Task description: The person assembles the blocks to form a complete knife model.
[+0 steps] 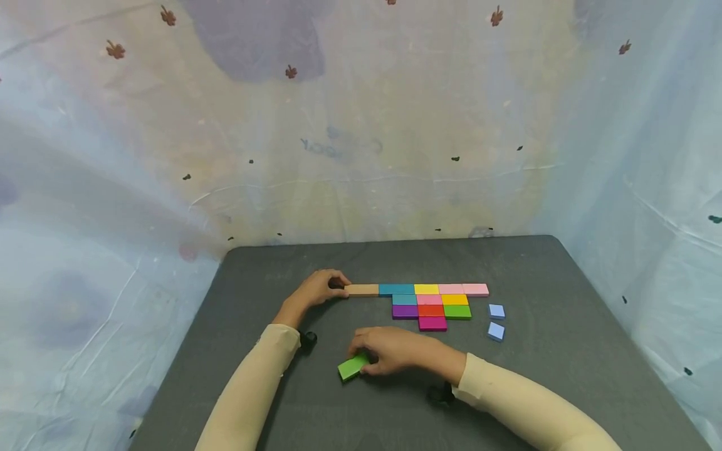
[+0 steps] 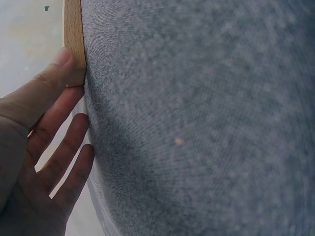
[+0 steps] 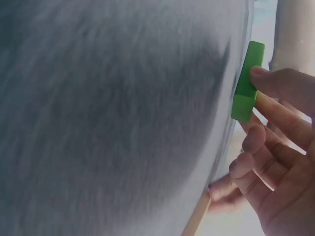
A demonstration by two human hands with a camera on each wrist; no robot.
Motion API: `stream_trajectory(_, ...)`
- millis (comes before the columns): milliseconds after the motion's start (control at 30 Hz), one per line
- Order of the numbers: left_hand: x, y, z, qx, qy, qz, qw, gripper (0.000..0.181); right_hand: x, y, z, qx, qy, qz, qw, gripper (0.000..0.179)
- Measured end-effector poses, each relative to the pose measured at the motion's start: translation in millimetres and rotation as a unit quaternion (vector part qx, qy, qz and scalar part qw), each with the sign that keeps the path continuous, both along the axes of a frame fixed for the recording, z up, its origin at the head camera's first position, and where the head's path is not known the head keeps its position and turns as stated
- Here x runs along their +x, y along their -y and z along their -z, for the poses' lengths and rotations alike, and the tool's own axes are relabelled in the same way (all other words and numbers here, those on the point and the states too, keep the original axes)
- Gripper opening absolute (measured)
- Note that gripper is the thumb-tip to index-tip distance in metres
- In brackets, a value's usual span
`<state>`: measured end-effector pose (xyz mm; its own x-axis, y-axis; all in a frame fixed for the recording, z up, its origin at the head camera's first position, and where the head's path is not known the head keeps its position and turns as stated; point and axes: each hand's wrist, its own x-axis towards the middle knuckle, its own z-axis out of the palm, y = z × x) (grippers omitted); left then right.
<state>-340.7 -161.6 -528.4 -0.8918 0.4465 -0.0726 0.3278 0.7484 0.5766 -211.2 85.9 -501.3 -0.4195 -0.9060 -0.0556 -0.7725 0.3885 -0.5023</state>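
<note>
My left hand [image 1: 318, 289] is at the left end of the back row, holding the end of a tan wooden block [image 1: 362, 290]. In the left wrist view the thumb lies on the side of this block [image 2: 74, 34] and the index fingertip is at its end, the other fingers spread below. Nearer the front, my right hand [image 1: 395, 349] pinches a bright green block [image 1: 351, 368] between thumb and fingers. The right wrist view shows the thumb on the face of the green block [image 3: 248, 73], the remaining fingers loosely bent beneath.
Right of the tan block the row continues with teal [image 1: 397, 289], yellow [image 1: 426, 289] and pink blocks [image 1: 476, 289]. Shorter rows step down in front to a magenta block [image 1: 432, 324]. Two small light blue blocks [image 1: 496, 311] lie apart at right on the grey table [image 1: 541, 388].
</note>
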Motion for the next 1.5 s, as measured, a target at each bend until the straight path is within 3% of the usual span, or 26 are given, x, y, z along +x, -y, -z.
stream_trajectory(267, -0.8, -0.7, 0.4, -0.007, 0.002, -0.008, 0.9999, 0.024, -7.4, -34.2, -6.5, -0.014, -0.014, 0.076, 0.9969, 0.03)
stream_trajectory(500, -0.9, -0.6, 1.1, -0.006, 0.001, -0.007, 1.0, 0.024, -13.7, -61.3, -5.4, -0.034, -0.048, 0.151, 0.9868, 0.03)
stream_trajectory(700, 2.1, 1.2, 6.9, -0.009, 0.001, -0.015, 0.9999, 0.024, -15.7, -75.8, 1.0, -0.043, -0.079, 0.184, 0.9788, 0.029)
stream_trajectory(1067, 1.1, -0.6, 6.1, -0.002, 0.002, -0.014, 0.9999, 0.025, -23.7, -95.3, 13.6, -0.04, -0.085, 0.21, 0.9732, 0.031)
stream_trajectory(1500, -2.6, -0.9, 2.6, -0.009, 0.003, -0.008, 0.9999, 0.026, -26.5, -100.8, 15.5, -0.027, -0.083, 0.225, 0.9704, 0.033)
